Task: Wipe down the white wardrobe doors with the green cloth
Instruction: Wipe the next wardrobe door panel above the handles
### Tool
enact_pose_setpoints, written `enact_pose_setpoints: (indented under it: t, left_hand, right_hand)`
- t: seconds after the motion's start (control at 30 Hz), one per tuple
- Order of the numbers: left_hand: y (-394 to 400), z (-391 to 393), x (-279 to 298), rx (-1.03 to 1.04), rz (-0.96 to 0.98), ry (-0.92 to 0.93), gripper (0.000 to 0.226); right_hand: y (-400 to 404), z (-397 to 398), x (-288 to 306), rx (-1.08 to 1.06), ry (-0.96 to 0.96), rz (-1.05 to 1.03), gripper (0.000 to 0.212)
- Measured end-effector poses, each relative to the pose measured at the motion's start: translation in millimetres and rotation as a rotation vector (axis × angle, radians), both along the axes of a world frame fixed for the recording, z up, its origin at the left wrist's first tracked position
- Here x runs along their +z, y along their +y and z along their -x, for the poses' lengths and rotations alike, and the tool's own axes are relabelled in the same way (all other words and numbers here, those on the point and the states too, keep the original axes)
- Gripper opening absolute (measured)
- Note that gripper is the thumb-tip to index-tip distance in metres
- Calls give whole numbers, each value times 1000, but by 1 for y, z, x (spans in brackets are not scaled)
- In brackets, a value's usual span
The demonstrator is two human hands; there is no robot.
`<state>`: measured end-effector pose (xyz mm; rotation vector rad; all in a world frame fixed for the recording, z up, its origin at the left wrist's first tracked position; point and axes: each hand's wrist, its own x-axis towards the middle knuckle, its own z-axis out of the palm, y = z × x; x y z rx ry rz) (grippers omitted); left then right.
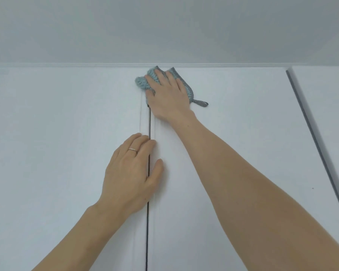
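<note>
1. Nearest, the left hand (132, 171) lies flat with straight fingers on the white wardrobe doors (67, 153), its palm across the dark vertical gap (148, 202) where two doors meet; a thin silver ring (133, 150) sits on one finger. It holds nothing and looks to be bracing the doors.
2. Farther up, the right hand (167, 94) presses the fluffy green chenille cloth (145, 82) against the door face with spread, nearly straight fingers, just right of the gap.
3. The cloth sits at the top edge of the doors, touching the moulding (106, 64) under the pale ceiling (164, 26). Its dark dotted trim and a small hanging loop (202, 103) stick out beside the hand.
4. The cloth looks soft, light and floppy, so it will likely bunch or slip out unless flat palm pressure stays over its middle; the loop is a poor hold for wiping.
5. To the right, a grey seam (311, 133) separates another white panel.
</note>
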<state>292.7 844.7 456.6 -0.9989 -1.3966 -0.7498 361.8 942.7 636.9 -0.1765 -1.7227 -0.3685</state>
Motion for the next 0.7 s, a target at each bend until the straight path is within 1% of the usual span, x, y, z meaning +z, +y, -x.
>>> enact_pose_setpoints:
  t: [0.17, 0.4, 0.53, 0.6, 0.7]
  left_hand:
    - [12, -4, 1, 22, -8, -11, 67]
    - [17, -7, -1, 9, -56, -8, 61]
    - [19, -9, -1, 0, -65, -30, 58]
    - [20, -10, -1, -12, -67, -38, 58]
    - [20, -12, -3, -44, -78, -60, 56]
  right_hand:
    - [50, -39, -1, -8, 40, 72, 52]
    - [134, -110, 6, -49, 97, 229, 54]
    - [176, -148, 6, -111, 140, 307, 56]
    - [185, -158, 4, -105, 141, 355, 57]
    - [175, -154, 2, -104, 162, 391, 57]
